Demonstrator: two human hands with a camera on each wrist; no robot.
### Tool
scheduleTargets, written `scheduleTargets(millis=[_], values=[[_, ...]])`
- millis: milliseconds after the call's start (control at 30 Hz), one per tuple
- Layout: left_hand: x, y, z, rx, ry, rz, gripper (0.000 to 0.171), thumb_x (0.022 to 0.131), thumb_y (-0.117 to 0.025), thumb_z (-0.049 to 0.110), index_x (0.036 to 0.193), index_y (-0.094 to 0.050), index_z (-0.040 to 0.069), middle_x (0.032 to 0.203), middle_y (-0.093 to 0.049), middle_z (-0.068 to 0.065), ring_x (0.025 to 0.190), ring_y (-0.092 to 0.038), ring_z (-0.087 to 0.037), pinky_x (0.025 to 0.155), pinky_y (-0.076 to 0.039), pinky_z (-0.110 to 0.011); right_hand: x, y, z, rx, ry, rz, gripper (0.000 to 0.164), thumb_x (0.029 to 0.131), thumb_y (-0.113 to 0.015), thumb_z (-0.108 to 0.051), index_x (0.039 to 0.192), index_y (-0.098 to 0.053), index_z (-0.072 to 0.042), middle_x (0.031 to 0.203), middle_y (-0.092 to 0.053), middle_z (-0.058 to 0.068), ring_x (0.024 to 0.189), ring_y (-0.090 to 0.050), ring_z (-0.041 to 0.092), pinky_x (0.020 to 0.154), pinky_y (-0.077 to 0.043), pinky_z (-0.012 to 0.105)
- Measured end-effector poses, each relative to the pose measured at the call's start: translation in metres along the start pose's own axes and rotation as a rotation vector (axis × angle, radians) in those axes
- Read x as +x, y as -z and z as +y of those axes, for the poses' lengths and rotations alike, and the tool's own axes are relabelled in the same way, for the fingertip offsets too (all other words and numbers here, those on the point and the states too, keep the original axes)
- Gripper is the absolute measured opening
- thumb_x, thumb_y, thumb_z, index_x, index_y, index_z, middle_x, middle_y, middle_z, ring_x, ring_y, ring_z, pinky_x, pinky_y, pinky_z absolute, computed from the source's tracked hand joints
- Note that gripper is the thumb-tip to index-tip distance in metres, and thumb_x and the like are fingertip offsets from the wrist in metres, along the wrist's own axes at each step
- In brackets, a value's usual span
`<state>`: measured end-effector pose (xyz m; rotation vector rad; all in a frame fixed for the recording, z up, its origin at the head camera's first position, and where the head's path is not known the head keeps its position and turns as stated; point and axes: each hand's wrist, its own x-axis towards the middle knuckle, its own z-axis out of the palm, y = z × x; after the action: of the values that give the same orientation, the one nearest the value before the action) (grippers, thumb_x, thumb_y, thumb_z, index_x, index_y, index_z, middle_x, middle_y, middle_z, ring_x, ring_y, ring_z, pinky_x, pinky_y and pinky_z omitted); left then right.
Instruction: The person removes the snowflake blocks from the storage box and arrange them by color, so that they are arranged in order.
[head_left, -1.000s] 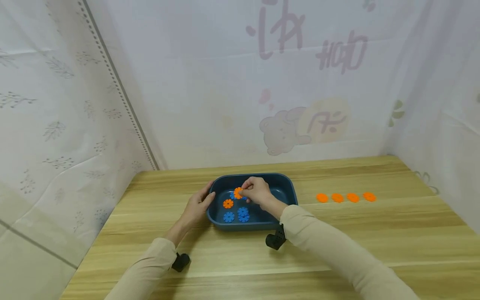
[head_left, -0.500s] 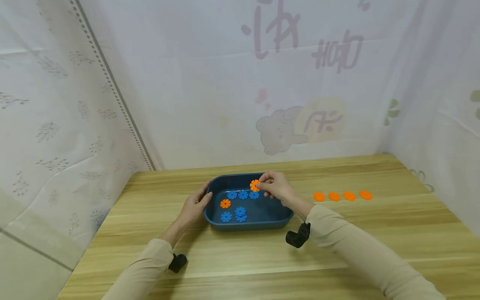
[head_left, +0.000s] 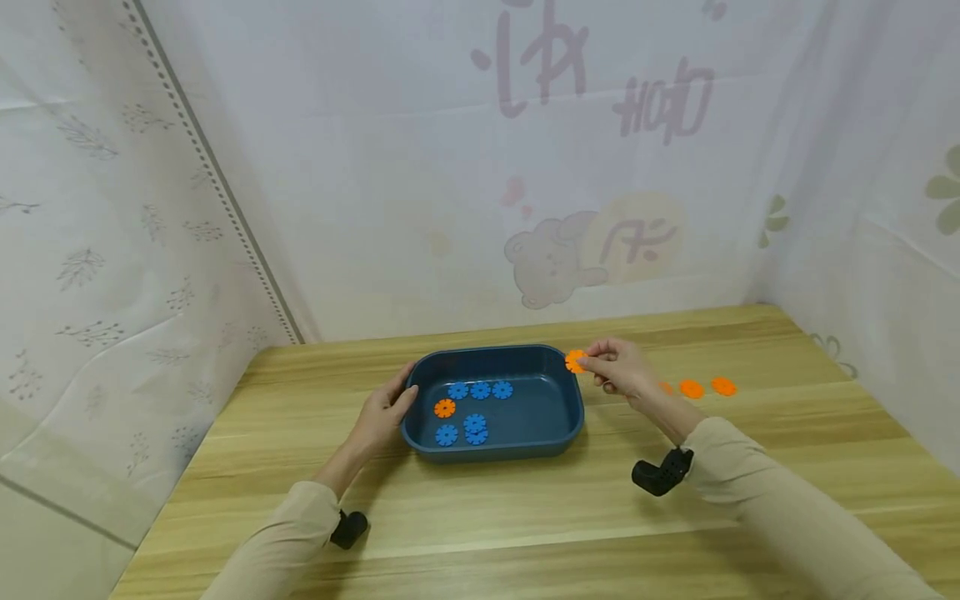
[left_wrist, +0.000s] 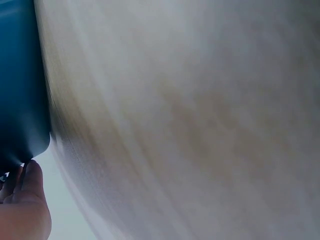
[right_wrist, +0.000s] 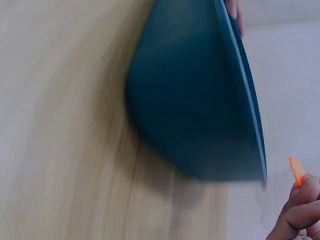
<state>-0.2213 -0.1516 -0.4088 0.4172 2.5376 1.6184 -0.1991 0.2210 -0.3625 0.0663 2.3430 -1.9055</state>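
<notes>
My left hand (head_left: 382,412) grips the left end of a dark blue rectangular basin (head_left: 491,452), thumb at the rim and fingers on the outside. In the left wrist view the thumb (left_wrist: 32,182) lies against the basin's corner. My right hand (head_left: 626,375) pinches an orange notched plastic disc (head_left: 576,361) between thumb and fingertips, held up at the basin's right rim. The right wrist view shows this disc (right_wrist: 297,171) nearly edge-on. Inside the basin lie an orange disc (head_left: 445,408) and several blue notched discs (head_left: 476,423), two of them overlapping.
Right of the basin, more orange discs (head_left: 692,389) lie in a row on the wooden table (head_left: 480,517); my right hand hides part of that row. A printed white cloth (head_left: 420,208) hangs behind the table and at both sides.
My right hand has lifted the orange disc and carried it rightward from above the basin's discs to its right rim, uncovering the back blue discs. My left hand keeps its hold on the basin.
</notes>
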Motion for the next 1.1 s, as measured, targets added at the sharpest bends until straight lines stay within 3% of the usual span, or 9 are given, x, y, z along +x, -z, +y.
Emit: scheduleTargets(millis=[367,667,900,1100], values=[[-0.003,0.001,0.004,-0.001,0.013,-0.003,0.052,0.102,-0.042,0.021,0.149,-0.026,0.006,0.154,-0.026,-0.013,0.141,-0.025,-0.029,0.111,-0.029,-0.042,-0.021,0.086,0.032,-0.005,-0.099,0.102,0.020,0.094,-0.057,-0.016,0.106,-0.047,-0.005,0.070,-0.059,-0.013,0.053,-0.052,0.000,0.045,-0.043,0.015],[-0.001,0.001,0.002,0.014,0.023,0.003,0.053,0.102,-0.043,0.022,0.149,-0.026,0.007,0.154,-0.026,-0.012,0.140,-0.026,-0.029,0.110,-0.030,-0.042,-0.037,0.146,0.051,-0.029,-0.168,0.182,0.014,0.095,-0.056,-0.023,0.101,-0.049,-0.012,0.069,-0.059,-0.014,0.056,-0.053,0.001,0.049,-0.047,0.017],[-0.001,0.001,0.001,0.001,0.009,-0.003,0.053,0.102,-0.042,0.021,0.149,-0.025,0.005,0.154,-0.025,-0.013,0.141,-0.024,-0.029,0.112,-0.027,-0.043,-0.052,0.180,0.068,-0.086,-0.212,0.299,0.011,0.093,-0.060,-0.025,0.091,-0.056,-0.015,0.065,-0.060,-0.012,0.054,-0.054,0.003,0.049,-0.048,0.019],[0.000,0.001,0.000,-0.002,0.009,-0.003,0.052,0.102,-0.042,0.020,0.149,-0.024,0.005,0.154,-0.024,-0.013,0.141,-0.023,-0.030,0.112,-0.026,-0.042,-0.055,0.192,0.077,-0.107,-0.215,0.355,0.007,0.092,-0.060,-0.017,0.085,-0.059,-0.015,0.063,-0.061,-0.011,0.054,-0.055,0.003,0.048,-0.048,0.019]])
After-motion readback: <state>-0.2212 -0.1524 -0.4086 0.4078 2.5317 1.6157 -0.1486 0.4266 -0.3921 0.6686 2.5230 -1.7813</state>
